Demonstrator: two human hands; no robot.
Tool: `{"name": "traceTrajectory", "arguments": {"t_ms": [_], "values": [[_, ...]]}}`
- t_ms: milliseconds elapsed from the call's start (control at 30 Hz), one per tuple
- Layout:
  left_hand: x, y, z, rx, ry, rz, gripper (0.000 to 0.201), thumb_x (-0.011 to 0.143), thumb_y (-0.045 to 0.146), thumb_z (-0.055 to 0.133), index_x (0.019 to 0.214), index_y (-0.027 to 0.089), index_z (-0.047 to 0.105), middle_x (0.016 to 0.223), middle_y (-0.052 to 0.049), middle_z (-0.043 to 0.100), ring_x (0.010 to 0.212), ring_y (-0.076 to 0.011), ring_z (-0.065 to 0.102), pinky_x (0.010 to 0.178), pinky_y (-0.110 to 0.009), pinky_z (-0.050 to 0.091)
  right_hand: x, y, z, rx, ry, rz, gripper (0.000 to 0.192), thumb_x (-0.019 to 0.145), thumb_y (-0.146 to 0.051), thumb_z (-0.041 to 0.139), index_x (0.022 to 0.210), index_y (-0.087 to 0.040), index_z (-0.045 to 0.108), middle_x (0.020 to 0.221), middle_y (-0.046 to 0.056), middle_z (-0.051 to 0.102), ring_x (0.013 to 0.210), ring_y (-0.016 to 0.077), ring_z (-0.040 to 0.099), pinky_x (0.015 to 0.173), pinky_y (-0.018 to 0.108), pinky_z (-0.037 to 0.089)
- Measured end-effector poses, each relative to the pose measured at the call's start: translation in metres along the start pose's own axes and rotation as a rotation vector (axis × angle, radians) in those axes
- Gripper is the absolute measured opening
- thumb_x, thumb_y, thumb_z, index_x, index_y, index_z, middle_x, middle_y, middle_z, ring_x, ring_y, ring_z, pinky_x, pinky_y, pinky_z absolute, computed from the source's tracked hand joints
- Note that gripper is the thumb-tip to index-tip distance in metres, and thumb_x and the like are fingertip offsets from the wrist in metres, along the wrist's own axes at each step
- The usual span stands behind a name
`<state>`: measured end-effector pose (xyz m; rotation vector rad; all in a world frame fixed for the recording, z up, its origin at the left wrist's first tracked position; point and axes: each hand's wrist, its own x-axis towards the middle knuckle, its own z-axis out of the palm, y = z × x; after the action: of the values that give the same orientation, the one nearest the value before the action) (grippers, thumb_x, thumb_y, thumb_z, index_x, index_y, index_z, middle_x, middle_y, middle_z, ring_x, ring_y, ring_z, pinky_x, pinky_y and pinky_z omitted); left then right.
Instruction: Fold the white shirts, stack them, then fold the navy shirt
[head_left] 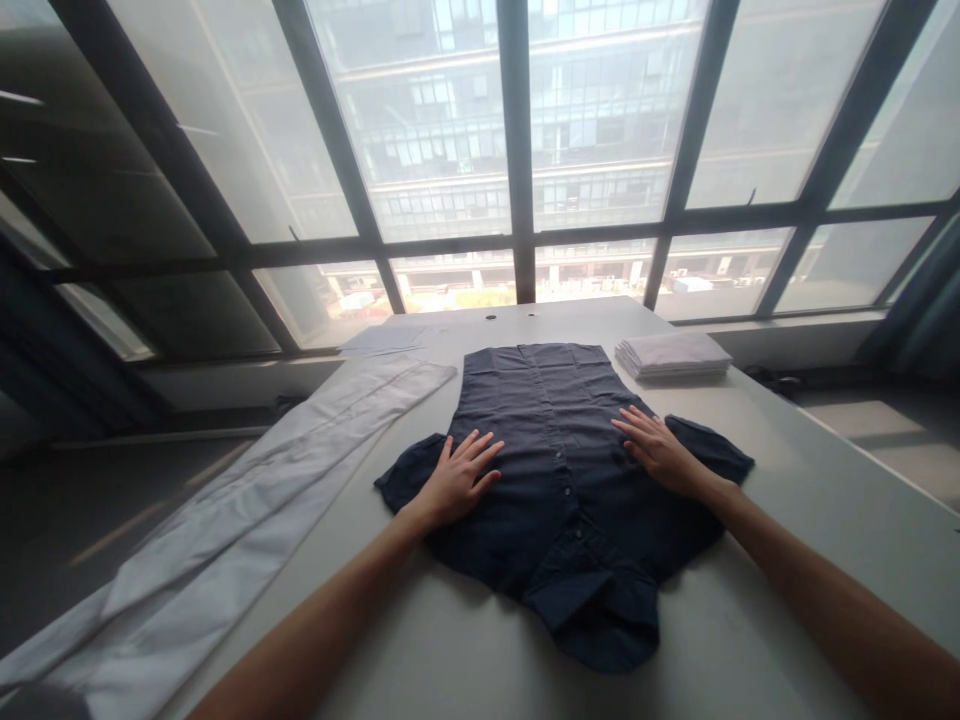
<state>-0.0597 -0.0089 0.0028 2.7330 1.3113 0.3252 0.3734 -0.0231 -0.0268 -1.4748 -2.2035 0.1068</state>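
A dark navy button-up shirt [540, 480] lies spread front side up, its collar toward me and its hem toward the window. Short sleeves stick out on both sides, and a row of buttons runs down the middle. My left hand [459, 478] rests flat on the shirt's left part near the sleeve, fingers spread. On the right part, my right hand [660, 450] lies flat beside the other sleeve, its fingers stretched out. Neither hand grasps the cloth.
The shirt is on a white table [810, 520]. A folded stack of white cloth [673, 354] sits at the back right. Long white fabric [247, 500] drapes along the left edge, with flat white sheets [390, 340] behind it. Large windows [600, 120] stand beyond the table.
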Motion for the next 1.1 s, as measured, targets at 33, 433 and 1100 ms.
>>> {"name": "traceTrajectory", "arguments": {"t_ms": [33, 433, 1100], "values": [[-0.003, 0.004, -0.003, -0.029, 0.025, 0.017, 0.051, 0.106, 0.046, 0.043, 0.155, 0.03, 0.042, 0.162, -0.008, 0.039, 0.152, -0.0333, 0.028, 0.12, -0.067, 0.015, -0.001, -0.005, -0.004, 0.038, 0.03, -0.029, 0.046, 0.103, -0.037, 0.041, 0.146, -0.027, 0.056, 0.159, 0.009, 0.044, 0.152, 0.0334, 0.028, 0.12, 0.064, 0.026], [-0.043, 0.103, -0.018, -0.248, -0.083, 0.447, 0.024, 0.101, 0.023, 0.051, 0.121, 0.023, 0.066, 0.094, -0.004, 0.068, 0.084, -0.0165, 0.065, 0.082, -0.028, 0.049, -0.024, -0.107, -0.038, 0.342, -0.282, -0.278, 0.012, 0.095, -0.025, 0.059, 0.09, -0.021, 0.07, 0.086, 0.002, 0.066, 0.072, 0.0145, 0.059, 0.068, 0.027, 0.047], [-0.041, 0.111, -0.01, -0.177, 0.047, 0.368, 0.023, 0.1, 0.019, 0.052, 0.12, 0.023, 0.064, 0.11, -0.005, 0.07, 0.103, -0.0202, 0.064, 0.095, -0.036, 0.05, -0.024, -0.068, -0.035, 0.149, 0.003, 0.137, 0.02, 0.093, -0.032, 0.057, 0.099, -0.022, 0.072, 0.098, 0.007, 0.074, 0.084, 0.0212, 0.067, 0.08, 0.031, 0.05]]}}
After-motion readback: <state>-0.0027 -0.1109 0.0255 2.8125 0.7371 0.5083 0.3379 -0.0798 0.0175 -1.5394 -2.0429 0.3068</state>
